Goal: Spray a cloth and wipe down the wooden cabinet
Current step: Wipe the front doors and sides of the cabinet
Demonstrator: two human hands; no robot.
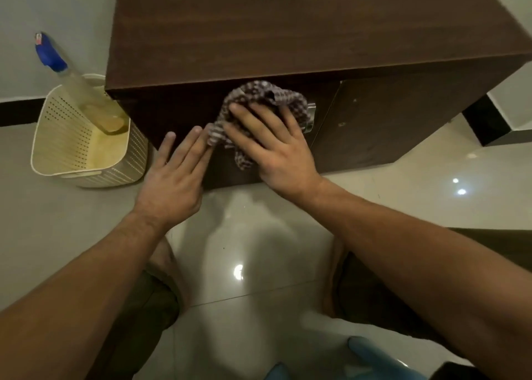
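Far to your left a cream perforated basket [83,138] sits on the pale tiled floor [253,235], just beside the cabinet's left corner, and a spray bottle [77,86] with a blue trigger head stands tilted inside it, its neck leaning up and away toward the wall. Next comes your left hand [172,175], laid flat with the fingers [187,143] stretched out and together, gripping nothing; the fingertips press against the lower front of the dark wooden cabinet [288,28], and they just meet the loose left edge of the cloth. The checked cloth [259,97] is bunched up against the cabinet's front face, a little below the top edge, with one tail hanging down between your two hands. Your right hand [276,143] lies spread over it, palm down, fingers splayed and pressing the fabric to the wood rather than curled around it. Just past the cloth's right edge a metal handle [309,117] shows on the door, partly covered by the fabric, so you cannot tell its full shape. To the right of the handle a narrow gap marks the seam with the next door panel. Lower down, your knees frame the glossy floor.
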